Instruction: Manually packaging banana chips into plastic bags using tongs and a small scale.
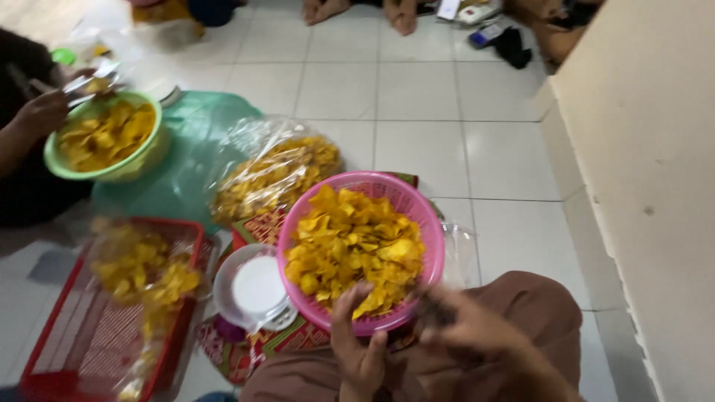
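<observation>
A pink plastic basket (417,205) full of yellow chips (350,246) sits on the floor in front of my knees. My left hand (359,346) rests at its near rim, fingers spread among the chips at the front edge. My right hand (465,324) is blurred just right of the basket's near rim; its fingers look curled, and I cannot tell whether it holds anything.
A white round lid (257,286) lies left of the basket. A clear bag of chips (275,171) lies behind it, a red crate (82,335) with bagged chips at left. Another person's hand (37,112) works at a green bowl (141,160) of chips. A wall (648,149) runs along the right.
</observation>
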